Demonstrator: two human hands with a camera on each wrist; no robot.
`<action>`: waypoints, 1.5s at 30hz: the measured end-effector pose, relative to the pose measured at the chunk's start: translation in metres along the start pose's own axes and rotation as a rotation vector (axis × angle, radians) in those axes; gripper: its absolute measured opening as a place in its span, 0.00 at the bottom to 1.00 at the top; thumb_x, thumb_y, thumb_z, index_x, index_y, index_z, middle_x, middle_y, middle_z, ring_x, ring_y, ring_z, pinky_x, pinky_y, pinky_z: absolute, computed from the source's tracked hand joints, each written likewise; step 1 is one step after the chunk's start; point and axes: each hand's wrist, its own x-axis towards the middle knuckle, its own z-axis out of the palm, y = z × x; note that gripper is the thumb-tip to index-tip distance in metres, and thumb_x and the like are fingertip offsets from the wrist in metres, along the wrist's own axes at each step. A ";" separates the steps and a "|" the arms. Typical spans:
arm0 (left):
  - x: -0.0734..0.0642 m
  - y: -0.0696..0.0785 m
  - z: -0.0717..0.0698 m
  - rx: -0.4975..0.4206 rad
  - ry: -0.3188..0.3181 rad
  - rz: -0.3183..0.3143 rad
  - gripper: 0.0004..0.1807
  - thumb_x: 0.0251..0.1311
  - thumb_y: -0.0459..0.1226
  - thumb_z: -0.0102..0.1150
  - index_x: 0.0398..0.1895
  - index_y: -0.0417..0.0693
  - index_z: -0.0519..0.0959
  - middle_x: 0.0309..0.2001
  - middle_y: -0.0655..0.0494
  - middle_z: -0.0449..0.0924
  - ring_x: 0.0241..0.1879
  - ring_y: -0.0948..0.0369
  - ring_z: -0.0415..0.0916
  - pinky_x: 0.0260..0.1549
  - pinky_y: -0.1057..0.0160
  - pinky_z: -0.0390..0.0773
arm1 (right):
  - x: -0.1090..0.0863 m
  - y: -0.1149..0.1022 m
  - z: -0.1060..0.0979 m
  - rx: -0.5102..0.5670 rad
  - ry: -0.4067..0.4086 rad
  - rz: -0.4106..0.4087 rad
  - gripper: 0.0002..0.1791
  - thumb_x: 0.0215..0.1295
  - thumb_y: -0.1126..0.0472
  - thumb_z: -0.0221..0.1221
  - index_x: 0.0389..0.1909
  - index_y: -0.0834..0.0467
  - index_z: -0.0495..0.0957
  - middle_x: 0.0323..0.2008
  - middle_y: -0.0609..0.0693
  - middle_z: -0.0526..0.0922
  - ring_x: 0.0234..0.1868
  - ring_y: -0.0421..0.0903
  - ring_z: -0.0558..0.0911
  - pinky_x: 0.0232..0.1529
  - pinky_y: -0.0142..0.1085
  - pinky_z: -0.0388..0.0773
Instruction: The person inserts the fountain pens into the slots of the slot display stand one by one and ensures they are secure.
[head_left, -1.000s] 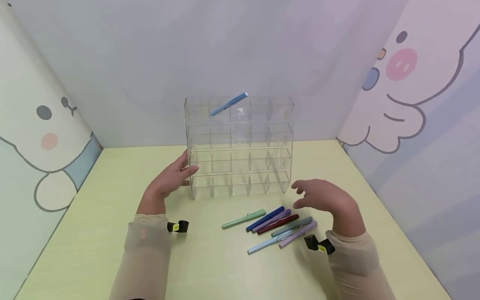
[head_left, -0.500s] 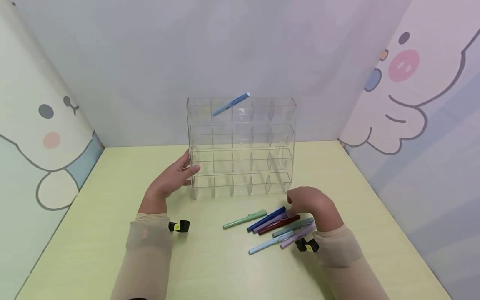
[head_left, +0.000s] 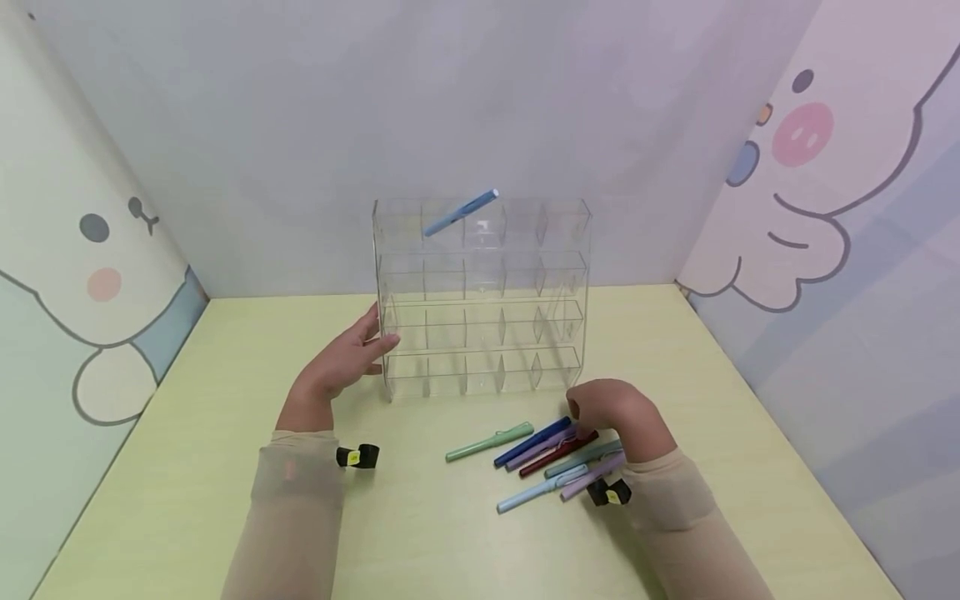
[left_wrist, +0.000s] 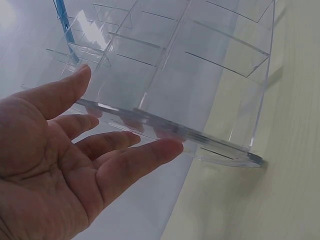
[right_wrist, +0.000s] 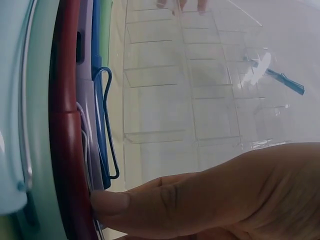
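A clear plastic display rack (head_left: pixel 483 292) with rows of small compartments stands on the table. My left hand (head_left: pixel 341 354) is at the rack's left side; in the left wrist view its extended fingers rest against the side panel, thumb toward the front edge. A blue pen (head_left: pixel 461 213) lies slantwise across the top row. My right hand (head_left: pixel 611 408) reaches down into a group of pens, pinching a purple pen (right_wrist: pixel 87 85) near its clip end. The thumb (right_wrist: pixel 112 202) sits between it and a dark red pen (right_wrist: pixel 65 125); the other fingertips are hidden.
Beside the purple pen lie a dark blue pen (head_left: pixel 528 444) and a light green pen (head_left: pixel 487 443). Nearer are a grey-green pen (head_left: pixel 577 460), a pale blue pen (head_left: pixel 536 493) and a lilac pen (head_left: pixel 585 483). Walls with cartoon animals (head_left: pixel 806 137) enclose the table (head_left: pixel 420 533).
My right hand has come left and down from beside the rack to the pens, its fingers closing in on the purple pen. The dark red pen has shifted slightly nearer. My left hand stays put.
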 end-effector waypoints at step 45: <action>0.001 -0.002 -0.001 0.013 0.002 0.013 0.39 0.73 0.49 0.49 0.74 0.87 0.38 0.79 0.63 0.42 0.76 0.48 0.48 0.59 0.40 0.72 | 0.017 0.009 0.007 0.131 -0.002 -0.154 0.08 0.59 0.65 0.66 0.27 0.50 0.77 0.26 0.44 0.76 0.28 0.42 0.72 0.31 0.37 0.69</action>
